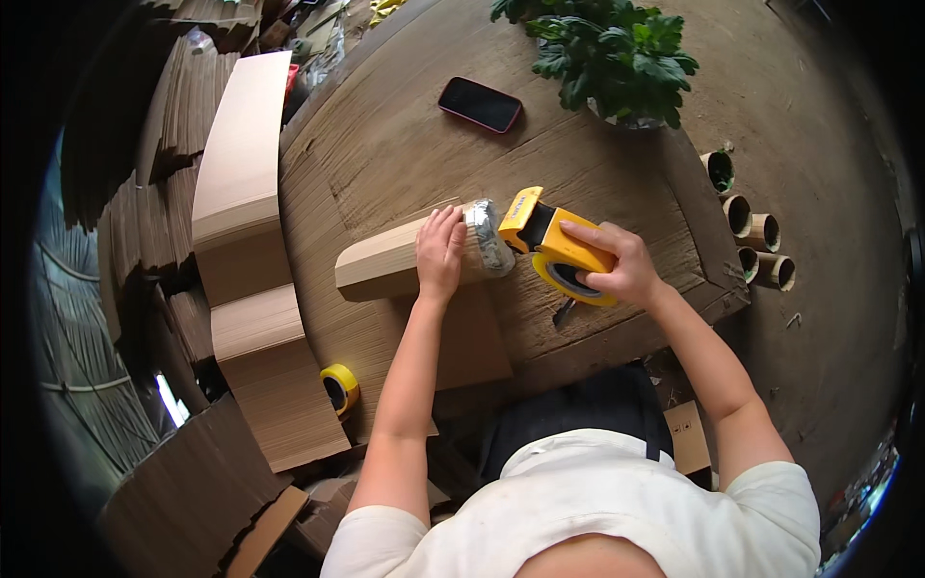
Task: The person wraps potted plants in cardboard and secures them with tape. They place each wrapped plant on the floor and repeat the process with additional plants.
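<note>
Across the middle of the wooden table (pixel 385 164) lies a long cardboard wrap (pixel 385 255) folded around something. A silvery, clear-plastic-covered end (pixel 489 239) sticks out of its right side. My left hand (pixel 441 252) presses on the wrap close to that end, its fingers lying over the top. In my right hand (pixel 621 262) is a yellow tape dispenser (pixel 564 241), its head just right of the silvery end. A yellow tape roll shows below the dispenser's body. Under the wrap is a flat cardboard sheet (pixel 472 337).
A phone (pixel 480 104) and a leafy potted plant (pixel 617 58) stand toward the table's far side. Folded cardboard sheets (pixel 246 193) run along the left edge, beside a yellow tape roll (pixel 339 388). Several cardboard tubes (pixel 761 231) lie on the floor at right.
</note>
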Demonstrator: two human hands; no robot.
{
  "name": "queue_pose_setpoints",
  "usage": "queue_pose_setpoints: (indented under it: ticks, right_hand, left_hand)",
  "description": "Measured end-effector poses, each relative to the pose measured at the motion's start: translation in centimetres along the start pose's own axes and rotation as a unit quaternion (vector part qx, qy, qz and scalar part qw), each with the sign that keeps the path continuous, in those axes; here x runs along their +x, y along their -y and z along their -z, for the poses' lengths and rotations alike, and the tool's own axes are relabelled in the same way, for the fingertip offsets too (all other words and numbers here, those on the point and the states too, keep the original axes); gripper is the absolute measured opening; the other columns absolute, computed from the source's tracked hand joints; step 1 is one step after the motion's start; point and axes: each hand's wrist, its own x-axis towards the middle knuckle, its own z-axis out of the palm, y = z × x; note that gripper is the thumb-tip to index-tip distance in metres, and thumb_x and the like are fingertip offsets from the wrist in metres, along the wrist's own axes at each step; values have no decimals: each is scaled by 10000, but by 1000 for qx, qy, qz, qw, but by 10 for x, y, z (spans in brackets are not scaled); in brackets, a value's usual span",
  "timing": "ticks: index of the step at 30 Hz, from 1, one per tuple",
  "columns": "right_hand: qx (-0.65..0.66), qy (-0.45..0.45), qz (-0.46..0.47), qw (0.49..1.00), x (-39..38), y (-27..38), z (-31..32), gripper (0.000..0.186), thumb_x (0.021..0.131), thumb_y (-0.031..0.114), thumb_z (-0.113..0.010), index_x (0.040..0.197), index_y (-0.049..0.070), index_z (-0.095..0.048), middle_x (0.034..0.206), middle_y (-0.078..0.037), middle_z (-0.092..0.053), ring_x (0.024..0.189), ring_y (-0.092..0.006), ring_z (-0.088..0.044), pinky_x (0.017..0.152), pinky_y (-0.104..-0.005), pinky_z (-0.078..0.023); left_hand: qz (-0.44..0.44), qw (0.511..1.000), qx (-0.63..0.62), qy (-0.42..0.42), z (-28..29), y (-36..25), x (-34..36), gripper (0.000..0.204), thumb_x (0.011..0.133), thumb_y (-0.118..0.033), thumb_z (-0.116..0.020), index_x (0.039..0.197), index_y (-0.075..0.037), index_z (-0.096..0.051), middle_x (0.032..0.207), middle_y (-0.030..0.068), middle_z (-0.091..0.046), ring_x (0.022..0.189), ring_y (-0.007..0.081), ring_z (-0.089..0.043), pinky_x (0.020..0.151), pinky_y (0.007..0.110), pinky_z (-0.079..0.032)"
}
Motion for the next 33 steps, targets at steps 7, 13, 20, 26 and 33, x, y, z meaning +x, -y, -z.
queue_pose_setpoints:
  ticks: [7, 13, 20, 26, 33]
  right_hand:
    - [57, 54, 77, 994, 60, -10, -13, 673, 596, 171, -689, 1255, 236, -575, 838, -98, -591, 740, -232, -562, 712, -317, -479]
    - [97, 103, 77, 987, 84, -15, -13, 680, 593, 126, -678, 1259, 218, -573, 850, -93, -595, 764, -234, -566, 738, -304, -470]
    - [71, 135, -12, 988, 77, -32, 13, 691, 584, 144, -639, 1265, 236, -569, 842, -96, -580, 750, -224, -556, 734, -303, -461]
    - [27, 193, -31, 980, 98, -56, -2, 698, 560, 195, -614, 1254, 254, -576, 873, -133, -597, 770, -250, -572, 746, -314, -473]
    - [98, 199, -105, 969, 92, -61, -7, 682, 569, 171, -606, 1249, 212, -583, 1125, -90, -648, 928, -189, -622, 855, -269, -463]
  left_hand:
    - [418, 708, -566, 61, 34, -45, 7, 485, 884, -470, -555, 995, -1, -614, 858, 150, -663, 711, 185, -660, 623, 274, -557]
    - [424, 718, -539, 119, 40, -45, 47, 273, 878, -239, -606, 951, 24, -618, 807, 112, -663, 661, 151, -647, 591, 250, -551]
    - [438, 807, -380, 110, 77, 2, 84, 148, 852, -116, -617, 808, 25, -623, 721, 93, -653, 584, 117, -626, 537, 207, -531]
    - [245, 929, 211, 179, 47, 14, 74, 239, 756, -258, -618, 767, -30, -687, 777, 131, -685, 723, 207, -668, 659, 357, -531]
    - [9, 913, 367, 178, 67, 23, 57, 624, 713, -504, -660, 1159, -75, -575, 1194, 167, -548, 1149, 363, -482, 964, 457, -385]
